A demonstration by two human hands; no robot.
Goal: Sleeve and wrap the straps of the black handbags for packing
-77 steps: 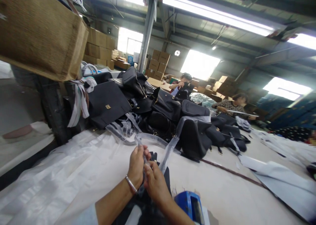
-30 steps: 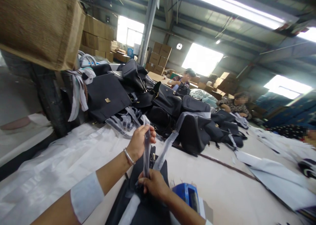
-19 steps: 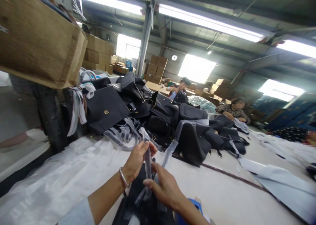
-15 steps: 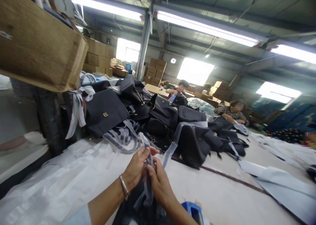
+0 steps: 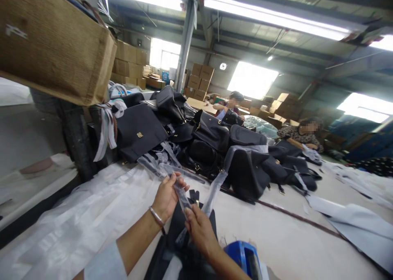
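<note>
A clear plastic strip runs taut between my two hands. My left hand, a silver bangle at its wrist, pinches the upper part of the strip. Lower and to the right, my right hand grips the strip between thumb and fingers. Beneath them lies a black bag, partly hidden by my hands and wrists, with more plastic on it. Beyond my left hand are loose clear plastic strips. A blue tape dispenser stands by my right forearm.
Several black bags are heaped across the table's far side. White plastic sheeting covers the left. A brown bag hangs at upper left, near a dark post. Two people work beyond the heap. Pale sheets lie right.
My hands have moved apart, and the plastic strip is now stretched between them at a slant. The black bag below shows more. The whole view has shifted slightly.
</note>
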